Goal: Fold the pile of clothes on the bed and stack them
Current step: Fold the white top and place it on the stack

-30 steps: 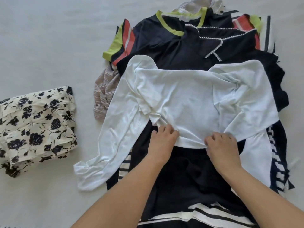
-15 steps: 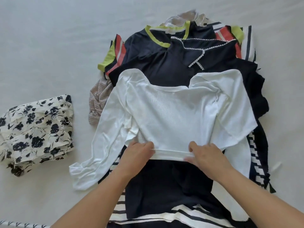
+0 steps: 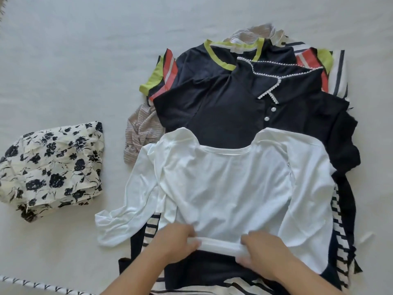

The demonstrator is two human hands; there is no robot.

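A white long-sleeved top (image 3: 229, 188) lies spread, neckline away from me, on the pile of clothes (image 3: 244, 107). My left hand (image 3: 174, 241) and my right hand (image 3: 261, 250) both grip its bottom hem, which is bunched into a band between them. Its left sleeve trails onto the bed; its right sleeve lies along the pile's right side. Under it lie a black collared top with pearl trim (image 3: 265, 96), a navy shirt with lime and red trim (image 3: 191, 60) and striped garments. A folded floral garment (image 3: 51, 169) sits apart at the left.
The white bedsheet (image 3: 74, 60) stretches around the pile, with open surface at the top left and between the floral garment and the pile. A patterned edge strip (image 3: 38, 285) shows at the bottom left. A beige striped garment (image 3: 140, 133) pokes out on the pile's left.
Both hands have pulled the white top toward me by its hem, drawing it flatter and lower over the pile. More of the black collared top now shows.
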